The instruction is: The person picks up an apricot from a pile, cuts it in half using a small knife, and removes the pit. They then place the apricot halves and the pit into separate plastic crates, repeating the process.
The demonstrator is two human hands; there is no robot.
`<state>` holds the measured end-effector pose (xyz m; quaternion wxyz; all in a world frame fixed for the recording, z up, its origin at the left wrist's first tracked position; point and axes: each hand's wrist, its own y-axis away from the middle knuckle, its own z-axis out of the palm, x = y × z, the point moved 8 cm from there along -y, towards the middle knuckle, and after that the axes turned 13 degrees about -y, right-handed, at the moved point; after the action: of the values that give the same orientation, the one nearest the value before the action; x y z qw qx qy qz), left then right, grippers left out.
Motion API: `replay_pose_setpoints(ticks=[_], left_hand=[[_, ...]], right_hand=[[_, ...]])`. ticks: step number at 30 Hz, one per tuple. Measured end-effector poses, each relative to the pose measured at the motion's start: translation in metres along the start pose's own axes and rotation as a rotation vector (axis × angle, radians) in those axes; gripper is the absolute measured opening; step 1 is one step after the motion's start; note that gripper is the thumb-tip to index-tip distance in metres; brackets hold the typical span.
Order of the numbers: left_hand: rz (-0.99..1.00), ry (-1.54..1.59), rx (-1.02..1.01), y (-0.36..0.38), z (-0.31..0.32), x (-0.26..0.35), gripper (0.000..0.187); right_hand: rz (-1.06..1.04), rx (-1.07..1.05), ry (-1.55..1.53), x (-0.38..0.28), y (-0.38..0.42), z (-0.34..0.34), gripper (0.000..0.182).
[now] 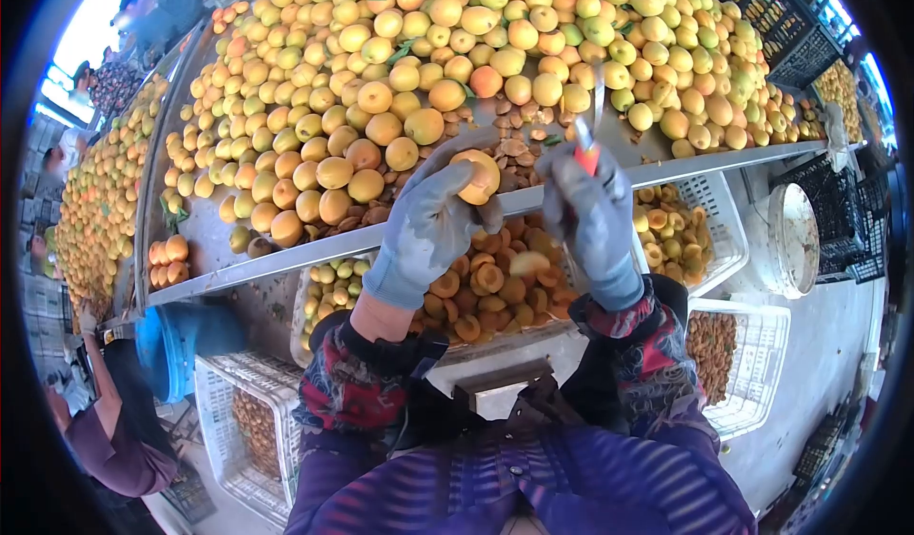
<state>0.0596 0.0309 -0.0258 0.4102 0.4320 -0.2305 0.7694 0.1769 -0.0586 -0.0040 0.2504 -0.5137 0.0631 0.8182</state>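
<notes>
My left hand [424,230], in a grey glove, has its fingers wrapped around a yellow-orange apricot [478,177] above the table's front edge. To its right, my gloved right hand [598,226] grips a small knife [586,158] with a red handle, its blade pointing up and away from me. Knife and apricot are apart. Below both hands sits a container of halved, pitted apricots [487,283]. Loose brown pits [514,162] lie on the table just beyond my hands, in front of a large heap of whole apricots [400,69].
A raised metal rim [276,263] runs along the table front. White crates stand on the floor at the left [221,421] and right [762,373], near a white bucket [794,240] and blue barrel [176,349]. Another person's arm [105,383] reaches in at far left.
</notes>
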Motion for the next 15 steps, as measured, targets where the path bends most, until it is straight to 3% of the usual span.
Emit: replay_pose_setpoints(ticks=[3, 5, 6, 10, 13, 15], left_hand=[[-0.012, -0.063, -0.085, 0.001, 0.015, -0.002, 0.031], [0.209, -0.251, -0.089, 0.008, 0.031, 0.013, 0.053], [0.208, -0.248, -0.091, 0.009, 0.033, 0.016, 0.053], [0.059, -0.242, -0.113, 0.01, 0.033, 0.01, 0.057], [-0.032, -0.112, -0.089, 0.01, 0.033, 0.0, 0.056], [-0.065, -0.069, -0.079, 0.009, 0.031, -0.004, 0.056]], right_hand=[[-0.096, 0.104, -0.242, -0.018, -0.016, 0.011, 0.028], [-0.113, 0.122, -0.406, -0.026, -0.024, 0.017, 0.03], [-0.114, 0.125, -0.403, -0.027, -0.027, 0.02, 0.03], [-0.231, 0.099, -0.364, -0.031, -0.033, 0.033, 0.035], [-0.289, 0.079, -0.462, -0.028, -0.034, 0.03, 0.025], [-0.339, 0.106, -0.309, -0.03, -0.031, 0.028, 0.025]])
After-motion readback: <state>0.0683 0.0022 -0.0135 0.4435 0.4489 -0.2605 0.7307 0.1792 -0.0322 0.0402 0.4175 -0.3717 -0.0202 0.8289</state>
